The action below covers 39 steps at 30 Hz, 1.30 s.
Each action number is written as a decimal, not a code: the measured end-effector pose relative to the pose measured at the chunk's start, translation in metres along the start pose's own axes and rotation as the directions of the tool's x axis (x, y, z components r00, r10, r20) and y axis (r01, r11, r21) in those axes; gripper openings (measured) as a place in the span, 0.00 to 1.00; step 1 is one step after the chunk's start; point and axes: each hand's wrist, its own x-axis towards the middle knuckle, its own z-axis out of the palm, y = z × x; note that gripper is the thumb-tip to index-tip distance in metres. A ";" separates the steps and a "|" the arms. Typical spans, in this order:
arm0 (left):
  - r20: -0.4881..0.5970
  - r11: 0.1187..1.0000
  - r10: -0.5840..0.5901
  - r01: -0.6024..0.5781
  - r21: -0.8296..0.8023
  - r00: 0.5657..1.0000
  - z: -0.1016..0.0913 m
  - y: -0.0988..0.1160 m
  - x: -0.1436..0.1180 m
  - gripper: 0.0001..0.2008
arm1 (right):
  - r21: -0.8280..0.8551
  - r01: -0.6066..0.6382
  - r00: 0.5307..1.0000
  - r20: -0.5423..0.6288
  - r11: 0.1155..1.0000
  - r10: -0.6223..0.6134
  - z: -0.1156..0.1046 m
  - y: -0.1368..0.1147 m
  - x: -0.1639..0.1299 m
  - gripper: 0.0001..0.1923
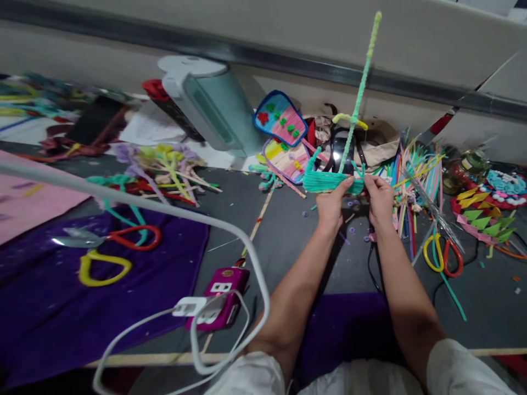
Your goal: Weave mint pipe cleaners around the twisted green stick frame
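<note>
My left hand [331, 204] is closed on the lower edge of a boat-shaped craft [323, 181] made of rows of teal pipe cleaners. A tall twisted stem [361, 88], green turning yellow at the tip, rises from it with a short yellow crosspiece [349, 118]. At the craft's right end my right hand [379, 198] pinches with thumb and fingers, near thin teal ends that stick up. Its fingertips hide what exactly they hold there. Small purple bits [351, 203] lie on the dark table below the hands.
Scissors with red and yellow handles [434, 253] lie at right, beside bundled pipe cleaners [420, 170]. Another pair [105, 269] rests on purple cloth [173, 285] at left. A white cable [230, 222] loops across the foreground near a magenta power strip [224, 282]. Two finished fans [282, 118] stand behind.
</note>
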 end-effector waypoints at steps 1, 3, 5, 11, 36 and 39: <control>0.006 1.000 -0.004 0.004 -0.009 1.000 -0.001 0.000 0.001 0.12 | -0.004 -0.008 0.999 0.037 1.000 0.009 -0.001 -0.001 0.000 0.19; 0.031 0.999 -0.020 0.021 -0.026 0.999 -0.003 0.000 0.005 0.14 | 0.003 -0.034 0.994 0.109 0.999 0.034 -0.003 -0.002 0.002 0.19; 0.061 0.998 -0.053 0.055 -0.035 0.997 -0.005 0.000 0.008 0.15 | 0.021 -0.068 0.984 0.165 0.997 0.063 -0.005 -0.002 0.003 0.20; 0.124 0.980 -0.175 0.184 -0.070 0.977 -0.009 -0.003 0.013 0.14 | 0.095 -0.166 0.936 0.328 0.982 0.126 -0.010 0.002 0.006 0.23; 0.123 0.995 -0.102 0.100 0.023 0.987 -0.016 -0.015 0.020 0.18 | -0.406 0.542 0.833 0.379 0.736 -0.404 -0.011 0.011 0.005 0.11; 0.154 0.995 -0.097 0.093 0.036 0.983 -0.014 -0.017 0.018 0.18 | -0.421 0.525 0.849 0.319 0.740 -0.421 -0.012 0.013 0.006 0.07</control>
